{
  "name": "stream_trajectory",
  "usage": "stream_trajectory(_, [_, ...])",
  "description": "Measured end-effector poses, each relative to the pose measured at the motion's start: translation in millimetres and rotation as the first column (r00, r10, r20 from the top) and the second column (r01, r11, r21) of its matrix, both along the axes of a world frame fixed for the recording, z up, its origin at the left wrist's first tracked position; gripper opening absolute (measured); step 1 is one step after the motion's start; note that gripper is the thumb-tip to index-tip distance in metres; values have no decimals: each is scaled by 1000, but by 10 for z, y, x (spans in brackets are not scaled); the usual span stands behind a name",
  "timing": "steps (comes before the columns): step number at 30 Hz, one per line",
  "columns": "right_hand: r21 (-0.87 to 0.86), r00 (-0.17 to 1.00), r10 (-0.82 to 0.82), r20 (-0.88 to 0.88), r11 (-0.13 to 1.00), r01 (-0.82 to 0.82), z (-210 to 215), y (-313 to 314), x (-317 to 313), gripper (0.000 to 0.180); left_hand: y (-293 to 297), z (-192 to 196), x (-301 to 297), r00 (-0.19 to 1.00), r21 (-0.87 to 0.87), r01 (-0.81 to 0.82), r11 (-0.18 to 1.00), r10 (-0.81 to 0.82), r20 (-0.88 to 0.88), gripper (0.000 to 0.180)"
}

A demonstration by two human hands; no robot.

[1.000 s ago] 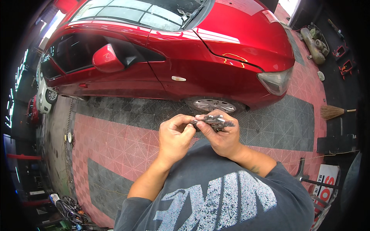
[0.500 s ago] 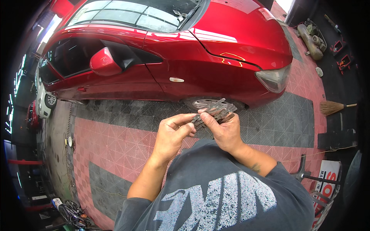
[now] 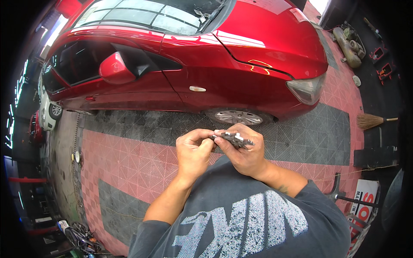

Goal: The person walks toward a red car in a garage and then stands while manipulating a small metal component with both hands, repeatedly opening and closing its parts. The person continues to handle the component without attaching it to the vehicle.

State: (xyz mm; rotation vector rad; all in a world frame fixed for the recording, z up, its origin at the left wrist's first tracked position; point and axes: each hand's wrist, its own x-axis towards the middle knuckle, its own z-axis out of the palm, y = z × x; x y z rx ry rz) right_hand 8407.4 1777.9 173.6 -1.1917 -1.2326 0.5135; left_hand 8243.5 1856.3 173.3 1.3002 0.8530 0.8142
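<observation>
My left hand [image 3: 193, 155] and my right hand [image 3: 246, 160] meet in front of my chest. Between them is a small flat dark-grey piece with jagged edges and several whitish bits [image 3: 235, 139]; I cannot make out its kind. The fingers and thumb of my right hand are closed around it, hiding part of it. At its left end, my left thumb and index finger pinch together on a small part. Beyond my hands stands a red car [image 3: 223, 88], its front wheel [image 3: 239, 117] just past them.
Red and grey grid tiles [image 3: 129, 159] cover the floor around me. At the right are a broom [image 3: 373, 121], a tank-like machine [image 3: 347, 46] and a white sign board [image 3: 365, 195]. A white car [image 3: 48, 107] stands far left. Assorted gear [image 3: 81, 241] lies lower left.
The dark piece has tipped from showing its broad face to nearly edge-on, and sits slightly lower. My right hand has turned with it; my left fingers stay pinched at its end.
</observation>
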Motion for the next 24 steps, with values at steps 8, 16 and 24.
stream_trajectory(8, [-215,918,-54,-392,976,-34,-92,145,19,16,201,68,-106,981,-314,134,940,-81,174,28])
stream_trajectory(16, [-111,988,-42,-151,993,25,-77,163,-9,15,173,-22,-7,1000,-63,13,998,-12,12,18])
stream_trajectory(24, [-99,960,-37,-278,995,9,6,181,-24,14,231,-10,-31,993,-132,77,988,-65,94,22])
